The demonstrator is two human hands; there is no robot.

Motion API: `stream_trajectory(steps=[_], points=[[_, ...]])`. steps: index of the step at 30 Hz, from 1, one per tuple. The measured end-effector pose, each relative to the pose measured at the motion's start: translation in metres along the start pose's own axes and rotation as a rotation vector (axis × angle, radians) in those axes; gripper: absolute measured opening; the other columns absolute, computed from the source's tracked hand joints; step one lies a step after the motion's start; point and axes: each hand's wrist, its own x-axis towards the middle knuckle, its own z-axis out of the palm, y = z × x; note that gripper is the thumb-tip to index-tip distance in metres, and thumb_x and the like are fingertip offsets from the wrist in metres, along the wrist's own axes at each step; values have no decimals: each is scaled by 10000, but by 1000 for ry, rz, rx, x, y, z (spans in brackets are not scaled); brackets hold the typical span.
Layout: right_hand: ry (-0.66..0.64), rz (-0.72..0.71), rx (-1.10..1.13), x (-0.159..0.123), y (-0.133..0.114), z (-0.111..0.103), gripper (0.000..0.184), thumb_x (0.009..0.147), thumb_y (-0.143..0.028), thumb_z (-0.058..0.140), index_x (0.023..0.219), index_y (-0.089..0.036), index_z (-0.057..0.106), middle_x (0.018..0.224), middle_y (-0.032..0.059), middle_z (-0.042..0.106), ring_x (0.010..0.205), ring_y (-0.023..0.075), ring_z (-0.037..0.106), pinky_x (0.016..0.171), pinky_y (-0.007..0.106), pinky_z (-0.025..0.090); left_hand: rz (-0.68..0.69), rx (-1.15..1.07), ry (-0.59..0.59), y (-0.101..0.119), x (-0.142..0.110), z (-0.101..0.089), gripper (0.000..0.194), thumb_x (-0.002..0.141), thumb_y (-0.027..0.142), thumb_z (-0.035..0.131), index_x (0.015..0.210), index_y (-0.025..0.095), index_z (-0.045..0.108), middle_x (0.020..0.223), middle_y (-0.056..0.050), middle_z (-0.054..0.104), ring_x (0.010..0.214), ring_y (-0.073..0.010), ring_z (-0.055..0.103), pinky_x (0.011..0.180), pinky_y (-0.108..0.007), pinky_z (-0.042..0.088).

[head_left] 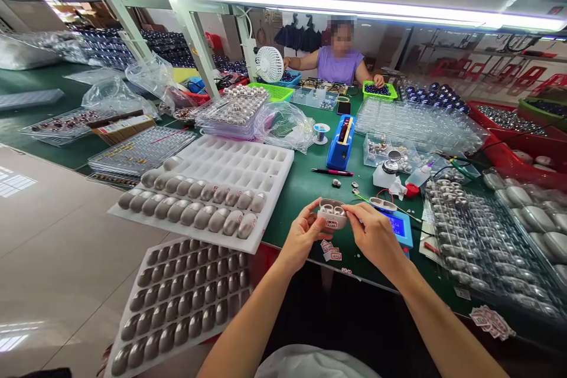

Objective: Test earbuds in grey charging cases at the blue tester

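Between my two hands, over the table's front edge, is a small open earbud case (pixel 332 215) with two earbuds in its wells. A red-and-white sticker (pixel 332 224) is on its front. My left hand (pixel 305 230) is closed around the case's left side, thumb at the front. My right hand (pixel 372 233) pinches at its right edge; its fingertips partly hide what they touch there. Just behind the right hand, a blue meter (pixel 401 227) with a lit screen has an oval case part (pixel 383 205) near it. Loose stickers (pixel 331 250) lie below the case.
On the left are a white foam tray (pixel 270 189) of closed cases and a lower tray (pixel 144 242) of more. A pen (pixel 332 172), blue tape dispenser (pixel 341 142) and dispenser bottle (pixel 385 172) stand behind. Earbud trays (pixel 469 236) fill the right. A person (pixel 339 62) sits opposite.
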Motion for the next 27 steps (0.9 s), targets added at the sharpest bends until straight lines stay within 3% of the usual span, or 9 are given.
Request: stream_trajectory(steps=[5, 10, 16, 20, 23, 27], points=[[-52, -11, 8, -1, -9, -10, 215, 972, -168, 473, 1083, -183, 657, 971, 48, 634, 834, 189, 621, 738, 302, 486, 106, 141, -42, -3, -6, 3, 727, 813, 315, 742, 1444, 261, 386, 1104, -62, 639, 942, -210, 672, 735, -277, 587], [-10, -68, -74, -6, -15, -8, 160, 968, -206, 538, 1061, -185, 667, 962, 46, 632, 817, 185, 615, 714, 285, 472, 140, 272, -68, -7, -9, 2, 652, 830, 287, 719, 1417, 287, 436, 1119, -40, 627, 900, -175, 662, 780, -275, 574], [1, -94, -53, -14, -15, -1, 172, 996, -222, 504, 929, -197, 661, 909, 26, 625, 744, 145, 612, 642, 238, 454, 134, 361, -121, -12, -12, -2, 646, 814, 261, 737, 1398, 311, 467, 999, 7, 581, 786, -114, 640, 738, -217, 544], [114, -88, -37, -11, 4, -24, 159, 998, -257, 517, 951, -193, 655, 907, 29, 622, 815, 156, 625, 727, 244, 478, 108, 336, -154, -10, -12, -1, 636, 828, 263, 724, 1402, 313, 453, 1064, -16, 602, 904, -167, 672, 806, -256, 541], [208, -34, -249, -5, 28, -48, 177, 997, -293, 523, 951, -202, 668, 921, 32, 636, 843, 177, 632, 722, 262, 478, 110, 299, -162, -8, -11, 0, 630, 843, 254, 712, 1406, 321, 438, 1117, -29, 610, 990, -197, 674, 859, -280, 530], [132, 79, -515, -1, 53, -63, 188, 985, -298, 530, 921, -230, 693, 941, 20, 652, 781, 180, 636, 596, 264, 461, 97, 291, -146, -9, -11, 1, 637, 840, 246, 715, 1409, 309, 435, 1144, -45, 612, 1038, -227, 669, 874, -299, 529]])
